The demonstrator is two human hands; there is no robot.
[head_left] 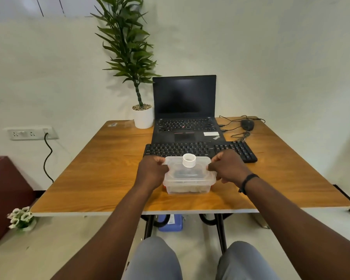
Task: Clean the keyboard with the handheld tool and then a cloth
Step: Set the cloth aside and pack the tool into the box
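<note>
A black external keyboard (198, 148) lies across the wooden table (101, 174), in front of an open black laptop (185, 110). Just in front of the keyboard stands a clear plastic container (188, 183) with a lid. A small white ring-shaped object (189, 160) sits on top of the lid. My left hand (153, 169) grips the container's left edge. My right hand (228, 165) grips its right edge at the lid. Pale and dark contents show faintly through the walls; I cannot tell what they are.
A potted plant (142, 118) stands left of the laptop. A black mouse (247, 124) with its tangled cable lies at the far right. A wall socket (31, 133) with a black cord is at left. A dark red box (2, 197) stands on the floor.
</note>
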